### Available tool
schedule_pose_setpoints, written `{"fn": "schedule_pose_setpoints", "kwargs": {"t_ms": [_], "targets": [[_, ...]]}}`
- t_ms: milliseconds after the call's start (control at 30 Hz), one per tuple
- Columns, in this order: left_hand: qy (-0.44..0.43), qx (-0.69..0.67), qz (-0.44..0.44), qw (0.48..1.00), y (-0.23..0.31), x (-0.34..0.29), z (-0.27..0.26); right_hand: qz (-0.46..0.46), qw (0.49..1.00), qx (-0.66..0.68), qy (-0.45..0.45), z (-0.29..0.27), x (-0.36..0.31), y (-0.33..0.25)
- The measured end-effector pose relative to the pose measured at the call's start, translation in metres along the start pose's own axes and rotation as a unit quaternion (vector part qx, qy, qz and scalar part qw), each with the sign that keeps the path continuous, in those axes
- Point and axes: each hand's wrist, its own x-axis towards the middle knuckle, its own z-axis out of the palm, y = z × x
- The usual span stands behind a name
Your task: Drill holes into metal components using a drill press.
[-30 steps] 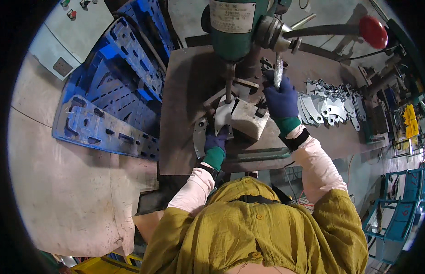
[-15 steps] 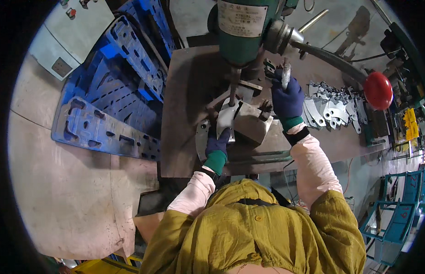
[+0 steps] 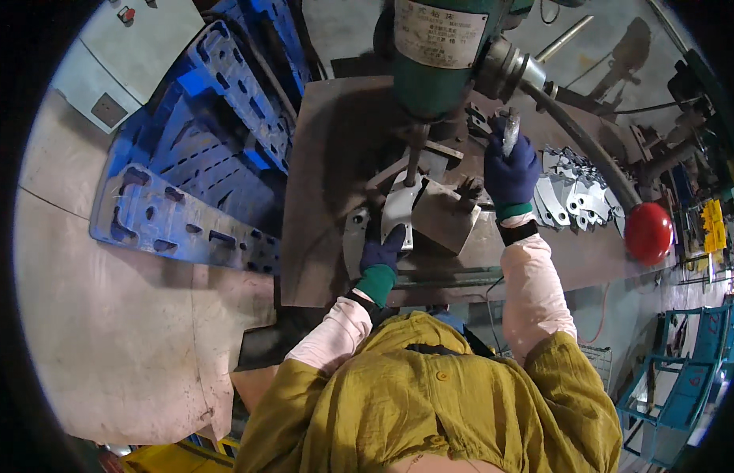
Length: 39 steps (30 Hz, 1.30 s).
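My left hand (image 3: 380, 251), in a dark blue glove with a green cuff, pinches the near end of a pale metal plate (image 3: 397, 211). That plate lies in a steel fixture (image 3: 446, 218) under the green drill press (image 3: 435, 83). The drill bit (image 3: 414, 158) comes down at the plate's far end; whether it touches cannot be made out. To the right of the drill, my gloved right hand (image 3: 512, 175) is closed around a feed handle (image 3: 511, 132) with a silvery wrapping. Another curved metal plate (image 3: 353, 240) lies left of my left hand.
A feed lever with a red knob (image 3: 649, 234) sticks out over the table's right side. Beyond my right hand lies a heap of metal plates (image 3: 576, 201). Blue plastic pallets (image 3: 185, 225) stand left of the brown table (image 3: 315, 173). Blue metal racks (image 3: 690, 370) are at lower right.
The red-knobbed lever has swung down toward me. My right hand stays closed on its handle, and my left hand still holds the plate. The whole view has shifted slightly.
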Motion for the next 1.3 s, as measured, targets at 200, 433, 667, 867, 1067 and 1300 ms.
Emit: {"fn": "schedule_pose_setpoints", "kwargs": {"t_ms": [200, 433, 667, 867, 1067, 1300], "targets": [[0.003, 0.052, -0.023, 0.998, 0.003, -0.002, 0.003, 0.038, 0.999, -0.022, 0.005, 0.027, 0.011, 0.057], [0.017, -0.055, 0.0, 0.998, 0.004, -0.01, 0.013, -0.078, 0.996, -0.042, -0.003, 0.019, 0.086, 0.101], [0.096, 0.052, 0.026, 0.994, -0.057, 0.034, 0.001, -0.086, 0.968, -0.21, -0.11, 0.03, 0.042, 0.106], [0.142, 0.253, 0.018, 0.957, -0.03, 0.02, -0.006, 0.197, 0.963, 0.113, -0.144, -0.009, -0.008, -0.009], [0.031, -0.019, 0.012, 0.999, -0.006, 0.0, 0.012, 0.347, 0.676, 0.565, -0.323, -0.104, 0.016, -0.096], [0.012, 0.013, -0.022, 1.0, 0.009, 0.006, -0.005, 0.465, 0.25, 0.801, -0.282, -0.153, 0.127, -0.127]]}}
